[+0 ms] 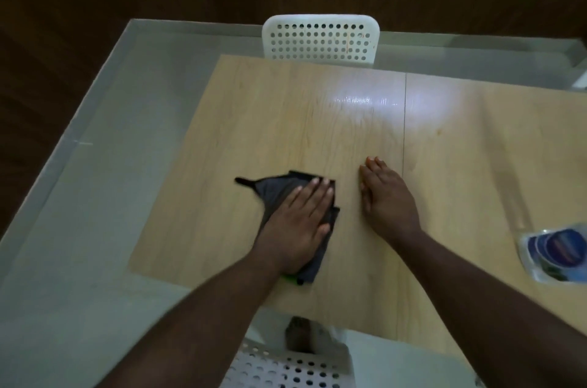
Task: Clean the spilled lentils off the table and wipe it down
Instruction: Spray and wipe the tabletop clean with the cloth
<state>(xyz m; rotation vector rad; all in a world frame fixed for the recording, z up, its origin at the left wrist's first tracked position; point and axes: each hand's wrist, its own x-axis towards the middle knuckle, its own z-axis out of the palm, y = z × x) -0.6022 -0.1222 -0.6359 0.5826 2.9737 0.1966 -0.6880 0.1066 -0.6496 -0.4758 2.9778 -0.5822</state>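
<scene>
Left hand (300, 222) lies flat, fingers straight, pressing a dark grey cloth (279, 194) onto the wooden table (286, 121). Just right of the cloth, the right hand (386, 197) rests flat, fingers straight, holding nothing. No lentils show on the tabletop.

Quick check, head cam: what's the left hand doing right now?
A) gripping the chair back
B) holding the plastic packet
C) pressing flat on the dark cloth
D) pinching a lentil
C: the left hand lies with straight fingers on the dark cloth on the table; the right hand rests bare on the wood beside it.
</scene>
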